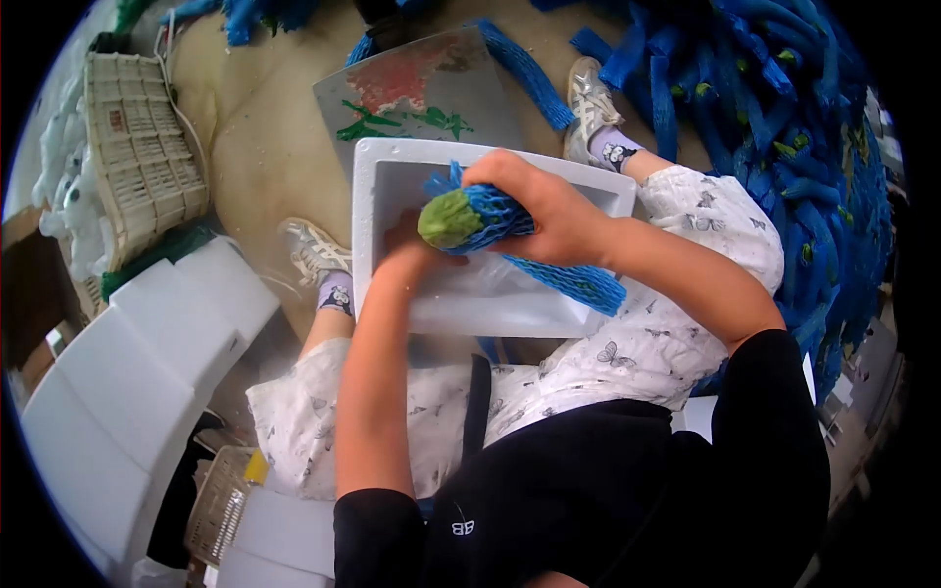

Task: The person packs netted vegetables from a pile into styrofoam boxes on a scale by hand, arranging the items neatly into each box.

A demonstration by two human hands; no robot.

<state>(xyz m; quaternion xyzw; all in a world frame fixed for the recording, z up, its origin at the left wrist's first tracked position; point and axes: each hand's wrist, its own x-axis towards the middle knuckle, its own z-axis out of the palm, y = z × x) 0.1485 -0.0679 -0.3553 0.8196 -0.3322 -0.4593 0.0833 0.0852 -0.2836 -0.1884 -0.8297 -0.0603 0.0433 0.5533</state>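
Note:
My right hand (549, 204) is closed around a green vegetable in a blue net sleeve (492, 218). Its rounded green end pokes out to the left, and a loose length of sleeve trails down to the right over the box edge. Below them is a white foam box (363, 211), resting in front of my lap. My left hand (407, 250) reaches down inside this box, just behind the vegetable's green end; its fingers are mostly hidden, so I cannot tell what they touch. Something whitish lies in the bottom of the box.
Blue-netted vegetables (774, 147) are heaped on the right. A stained grey board (431, 88) lies beyond the box, with a netted piece (524, 73) beside it. To the left stand a cream plastic crate (142, 157) and white foam boxes (147, 333). My shoes flank the box.

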